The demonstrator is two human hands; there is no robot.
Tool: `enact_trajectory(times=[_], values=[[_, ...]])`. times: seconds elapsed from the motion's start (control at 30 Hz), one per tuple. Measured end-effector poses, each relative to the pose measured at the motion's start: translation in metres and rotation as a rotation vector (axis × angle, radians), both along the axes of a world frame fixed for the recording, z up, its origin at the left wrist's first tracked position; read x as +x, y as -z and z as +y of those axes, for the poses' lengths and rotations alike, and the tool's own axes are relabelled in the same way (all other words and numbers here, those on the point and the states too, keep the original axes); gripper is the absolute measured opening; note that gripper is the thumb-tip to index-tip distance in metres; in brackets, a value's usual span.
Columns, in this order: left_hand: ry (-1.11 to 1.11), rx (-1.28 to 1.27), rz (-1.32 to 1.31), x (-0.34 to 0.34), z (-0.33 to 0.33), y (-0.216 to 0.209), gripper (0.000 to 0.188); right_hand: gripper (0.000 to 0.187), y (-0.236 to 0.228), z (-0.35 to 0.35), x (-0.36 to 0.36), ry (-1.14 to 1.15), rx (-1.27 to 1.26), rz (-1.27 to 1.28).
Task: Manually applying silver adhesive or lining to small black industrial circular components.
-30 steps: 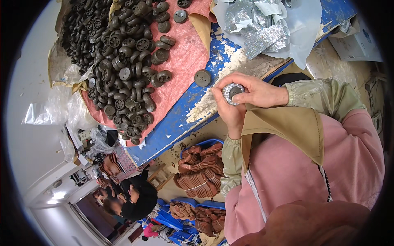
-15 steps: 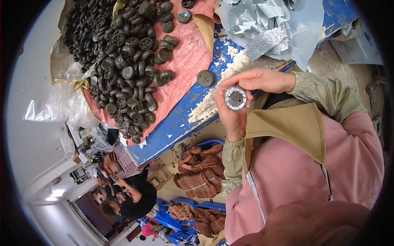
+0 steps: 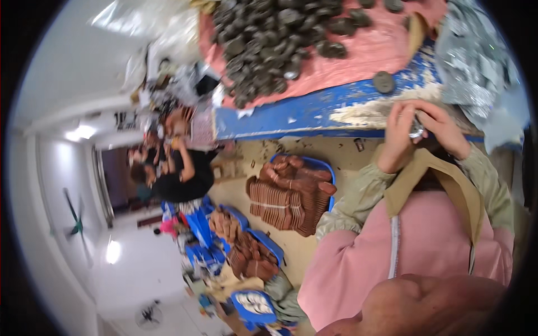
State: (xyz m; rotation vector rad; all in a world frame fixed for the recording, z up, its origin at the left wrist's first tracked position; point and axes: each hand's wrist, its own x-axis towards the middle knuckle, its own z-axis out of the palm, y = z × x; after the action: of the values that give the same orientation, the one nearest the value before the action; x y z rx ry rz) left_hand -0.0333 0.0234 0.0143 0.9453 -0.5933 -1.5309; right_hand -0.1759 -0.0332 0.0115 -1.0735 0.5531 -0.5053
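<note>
Close together at the table's front edge, both my hands are closed around a dark round wheel-like piece with a silver glittery rim [image 3: 416, 128]. My left hand [image 3: 399, 130] wraps it from the left. From the other side, my right hand [image 3: 446, 127] presses its fingers over it. Fingers cover most of the piece, so little more than silver shows. Just beyond my hands, a bare dark round piece [image 3: 384, 82] lies on the worn blue table [image 3: 302, 116]. Past it is a heap of similar dark pieces [image 3: 263, 50] on a pink woven sheet [image 3: 347, 64].
Silvery glitter sheet scraps [image 3: 476, 70] lie on pale plastic at the right. Below the table edge stands a blue bin [image 3: 333, 185] with bundled brown pieces [image 3: 280, 201]. More blue bins [image 3: 274, 246] stand farther off, and a person in black [image 3: 182, 176] is at the left.
The view has turned, shifting the heap up and showing more of the room. My hands have closed over the silver-rimmed piece, which showed its face before.
</note>
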Motion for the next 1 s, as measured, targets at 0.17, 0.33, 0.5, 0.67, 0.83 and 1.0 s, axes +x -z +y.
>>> enact_trajectory(times=[0.17,0.33,0.5,0.67,0.83,1.0], values=[[-0.081,-0.021,0.03,-0.01,-0.008,0.013,0.019,0.046,0.033,0.011,-0.005,0.134,-0.096,0.014],[-0.121,0.008,0.008,-0.005,-0.009,0.015,0.02,0.051,0.029,0.009,0.003,0.076,-0.059,-0.037],[-0.139,0.001,-0.061,-0.007,-0.01,0.014,0.022,0.057,0.032,0.017,0.004,0.165,-0.136,-0.075],[-0.137,-0.012,-0.087,-0.009,-0.014,0.029,0.022,0.059,0.043,0.005,-0.004,0.123,-0.053,-0.023],[-0.049,0.04,0.232,-0.001,-0.01,0.009,0.034,0.068,-0.011,0.019,0.008,0.31,-0.98,0.326],[-0.146,0.203,0.467,-0.012,-0.015,0.015,0.044,0.072,0.006,0.016,0.006,0.267,-1.208,0.442]])
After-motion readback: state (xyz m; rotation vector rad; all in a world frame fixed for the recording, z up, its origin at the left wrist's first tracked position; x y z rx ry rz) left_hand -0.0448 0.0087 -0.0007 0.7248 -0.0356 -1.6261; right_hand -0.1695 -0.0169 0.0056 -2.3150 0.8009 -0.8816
